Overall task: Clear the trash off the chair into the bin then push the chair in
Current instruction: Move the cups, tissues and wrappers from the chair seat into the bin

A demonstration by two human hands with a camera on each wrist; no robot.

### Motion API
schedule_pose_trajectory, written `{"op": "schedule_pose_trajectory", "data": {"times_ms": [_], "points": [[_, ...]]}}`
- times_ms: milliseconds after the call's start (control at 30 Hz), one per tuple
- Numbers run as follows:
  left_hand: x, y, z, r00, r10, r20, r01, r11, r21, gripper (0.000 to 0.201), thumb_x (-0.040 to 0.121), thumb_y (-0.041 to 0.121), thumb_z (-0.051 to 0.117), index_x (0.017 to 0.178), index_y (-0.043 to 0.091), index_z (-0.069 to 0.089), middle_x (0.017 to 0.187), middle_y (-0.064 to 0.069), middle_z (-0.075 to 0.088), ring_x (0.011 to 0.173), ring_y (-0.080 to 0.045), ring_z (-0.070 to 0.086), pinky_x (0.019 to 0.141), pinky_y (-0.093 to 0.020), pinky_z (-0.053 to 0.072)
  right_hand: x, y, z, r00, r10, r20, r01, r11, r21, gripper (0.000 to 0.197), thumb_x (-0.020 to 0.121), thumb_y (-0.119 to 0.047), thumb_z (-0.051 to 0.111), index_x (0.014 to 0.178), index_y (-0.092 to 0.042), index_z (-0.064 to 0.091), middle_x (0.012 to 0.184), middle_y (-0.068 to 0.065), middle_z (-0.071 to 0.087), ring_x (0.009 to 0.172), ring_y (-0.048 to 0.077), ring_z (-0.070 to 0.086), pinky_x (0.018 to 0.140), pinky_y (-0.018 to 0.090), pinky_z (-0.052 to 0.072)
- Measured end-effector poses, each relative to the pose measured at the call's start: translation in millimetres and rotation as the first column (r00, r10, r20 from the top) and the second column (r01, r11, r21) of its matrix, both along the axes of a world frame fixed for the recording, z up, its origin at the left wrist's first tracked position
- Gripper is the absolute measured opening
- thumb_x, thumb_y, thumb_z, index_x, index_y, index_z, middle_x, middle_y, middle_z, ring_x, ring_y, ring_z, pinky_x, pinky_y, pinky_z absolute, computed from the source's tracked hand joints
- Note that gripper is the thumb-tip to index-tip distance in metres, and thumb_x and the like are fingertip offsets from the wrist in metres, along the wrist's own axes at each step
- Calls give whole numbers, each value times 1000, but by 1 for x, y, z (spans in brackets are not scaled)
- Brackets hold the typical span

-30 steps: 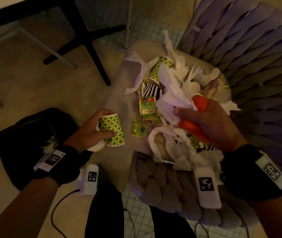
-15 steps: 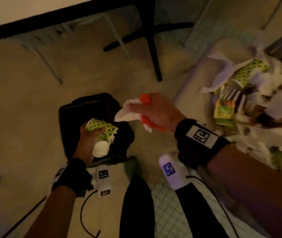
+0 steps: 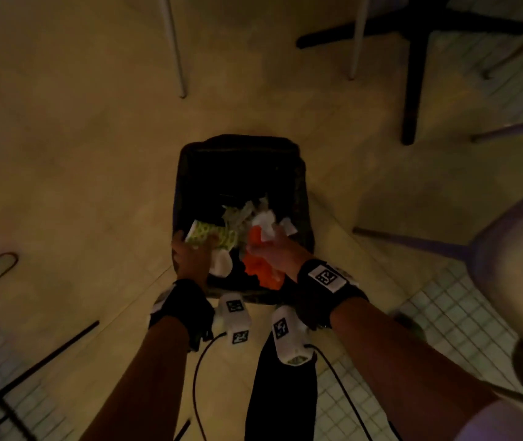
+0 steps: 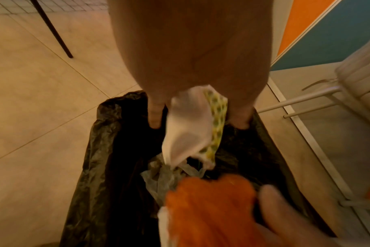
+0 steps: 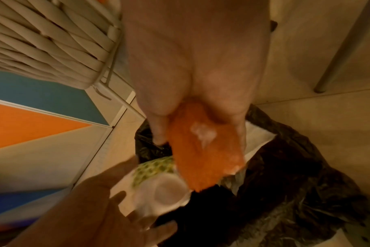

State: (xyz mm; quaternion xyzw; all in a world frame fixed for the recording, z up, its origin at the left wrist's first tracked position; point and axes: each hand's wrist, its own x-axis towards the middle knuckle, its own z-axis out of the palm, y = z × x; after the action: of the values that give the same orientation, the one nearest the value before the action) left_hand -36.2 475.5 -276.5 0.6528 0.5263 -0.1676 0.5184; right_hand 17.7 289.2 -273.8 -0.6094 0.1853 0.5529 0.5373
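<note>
The bin (image 3: 241, 173), lined with a black bag (image 4: 108, 150), stands on the floor below both hands. My left hand (image 3: 190, 254) hovers over its left side with fingers (image 5: 118, 200) spread. The green-dotted paper cup (image 3: 210, 238) sits loose at the fingertips, its white inside (image 4: 186, 127) showing and its mouth (image 5: 167, 192) turned up. My right hand (image 3: 271, 249) is over the bin's right side and grips an orange piece of trash (image 5: 201, 147) with crumpled white paper (image 3: 266, 222). Other paper lies in the bag. The chair (image 3: 508, 249) shows only as a seat edge at the right.
A black table base (image 3: 413, 74) and pale chair legs (image 3: 174, 58) stand beyond the bin. A woven chair back (image 5: 53, 41) is close beside my right arm. Cables (image 3: 199, 377) trail on the floor near my legs. A dark rod (image 3: 40, 361) lies at lower left.
I have turned from the chair to the bin. Both hands moved down over the bag's mouth. The left hand's fingers have spread and the cup is slipping out.
</note>
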Motion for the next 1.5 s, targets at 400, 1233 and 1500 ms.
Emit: {"op": "schedule_pose_trajectory", "data": {"times_ms": [400,1233,1500], "points": [[22,-76,82,789,-593,161,606,794,-47,83,80,38,71,145,41,20,146,23,36,134,-4,39,109,-33,36,12,-98,131,987,97,126,-84,991,-103,61,88,-42,58,136,-8,43,137,12,52,121,28,54,102,39,42],[81,-568,121,199,-966,163,972,216,94,60,96,40,49,145,14,28,140,-16,46,104,-19,55,89,-26,50,-3,-514,202,842,133,524,259,752,-607,37,88,-14,53,125,-17,52,128,11,53,114,30,55,91,35,45],[88,-547,141,291,-875,388,956,281,-82,60,89,21,65,139,30,33,133,3,54,120,-13,55,101,-35,46,30,-510,177,898,201,392,197,612,-765,42,96,-22,43,136,-14,38,136,13,46,117,36,55,91,46,47]]}}
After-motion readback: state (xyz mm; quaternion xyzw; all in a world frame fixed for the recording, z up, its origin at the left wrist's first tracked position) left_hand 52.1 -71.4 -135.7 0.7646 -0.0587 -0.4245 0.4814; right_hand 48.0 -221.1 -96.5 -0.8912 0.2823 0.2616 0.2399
